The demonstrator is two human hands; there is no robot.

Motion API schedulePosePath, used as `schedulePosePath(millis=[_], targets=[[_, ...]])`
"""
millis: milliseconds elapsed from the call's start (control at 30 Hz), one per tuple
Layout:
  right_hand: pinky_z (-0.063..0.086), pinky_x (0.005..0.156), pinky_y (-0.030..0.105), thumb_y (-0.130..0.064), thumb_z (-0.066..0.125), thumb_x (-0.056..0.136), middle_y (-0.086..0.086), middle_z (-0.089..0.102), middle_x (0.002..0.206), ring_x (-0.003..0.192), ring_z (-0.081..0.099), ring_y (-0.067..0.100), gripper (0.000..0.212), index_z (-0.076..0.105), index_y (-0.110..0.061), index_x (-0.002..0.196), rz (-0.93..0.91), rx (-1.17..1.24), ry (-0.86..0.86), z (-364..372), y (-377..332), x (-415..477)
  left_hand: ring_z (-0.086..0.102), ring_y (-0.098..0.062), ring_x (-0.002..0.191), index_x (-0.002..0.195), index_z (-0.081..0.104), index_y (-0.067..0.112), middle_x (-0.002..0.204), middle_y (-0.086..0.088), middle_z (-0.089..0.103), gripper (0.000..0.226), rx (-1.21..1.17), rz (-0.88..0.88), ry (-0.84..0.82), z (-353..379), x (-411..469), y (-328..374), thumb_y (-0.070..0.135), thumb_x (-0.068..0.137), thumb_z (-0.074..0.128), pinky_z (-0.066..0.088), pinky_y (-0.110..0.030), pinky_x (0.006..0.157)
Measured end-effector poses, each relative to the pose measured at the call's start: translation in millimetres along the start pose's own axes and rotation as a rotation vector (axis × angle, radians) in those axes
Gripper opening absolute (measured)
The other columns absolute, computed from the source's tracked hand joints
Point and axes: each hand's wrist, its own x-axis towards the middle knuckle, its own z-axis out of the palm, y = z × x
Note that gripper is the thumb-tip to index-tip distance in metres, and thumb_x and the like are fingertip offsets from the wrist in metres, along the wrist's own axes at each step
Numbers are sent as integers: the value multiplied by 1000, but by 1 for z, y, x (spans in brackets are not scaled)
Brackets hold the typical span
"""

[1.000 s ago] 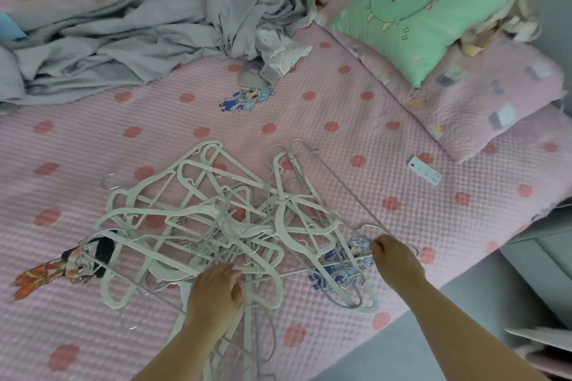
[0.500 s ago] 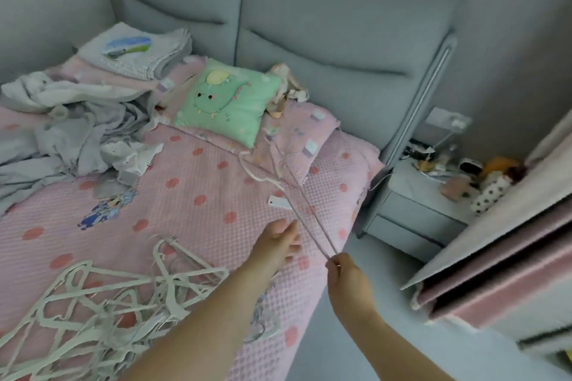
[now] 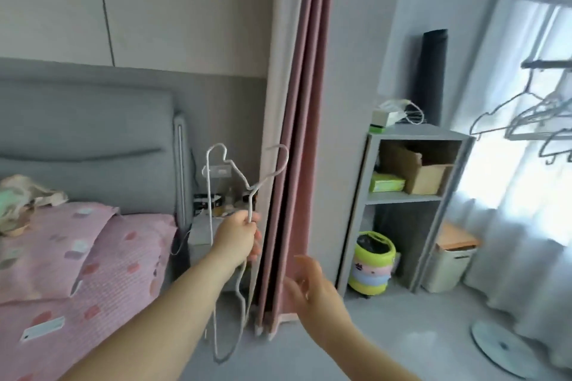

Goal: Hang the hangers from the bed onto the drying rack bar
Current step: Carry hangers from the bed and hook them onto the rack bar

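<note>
Being gripped by the left hand (image 3: 238,238) just below its twisted neck, a white wire hanger (image 3: 249,204) is held turned on its side, hook up and to the right, just off the bed (image 3: 93,257) at left. The right hand (image 3: 312,284) is held loose, fingers spread, grasping nothing. The drying rack bar (image 3: 548,64), where other hangers (image 3: 526,111) are hung, is seen far right. The wire is judged light, thin and springy; the neck is the best hold, so that the hook is left free.

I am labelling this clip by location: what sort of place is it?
Most likely a bedroom that also serves for drying laundry: a bed with a pink cover and grey padded headboard, a pink curtain, and empty hangers on a drying rack bar at the right.
</note>
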Motion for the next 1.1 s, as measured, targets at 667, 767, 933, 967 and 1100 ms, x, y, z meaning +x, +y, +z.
schedulePosePath(millis=[667,767,933,967,1100], targets=[[39,99,29,-18,33,96,-6,57,128,121,47,20,36,44,-29,129,453,-736,578,-406,203,-104,45,8,37,107,57,24,64,9,56,22,378,687,-860,374,-83,160,14,97,40,32,-8,43],[40,91,24,-19,34,97,-10,60,122,116,52,16,31,53,-26,121,524,-776,640,-447,226,-111,51,5,56,110,53,29,71,11,57,21,371,756,-905,429,-77,178,20,97,40,40,-8,52],[34,74,21,-23,37,97,-10,61,114,107,53,12,27,56,-25,116,575,-837,792,-518,255,-99,52,-5,66,108,57,29,69,16,51,20,403,911,-824,515,-51,215,30,96,42,39,-18,61],[31,72,19,-22,37,97,-10,61,113,107,53,11,27,56,-24,116,573,-841,812,-530,260,-95,53,-9,68,107,58,28,69,15,51,20,391,925,-822,529,-45,223,29,96,42,40,-20,61],[34,80,21,-20,40,95,-9,62,116,111,53,13,29,55,-23,119,579,-906,875,-569,277,-85,48,-8,57,103,60,26,63,10,51,19,369,989,-813,579,-28,256,27,96,42,37,-18,52]])
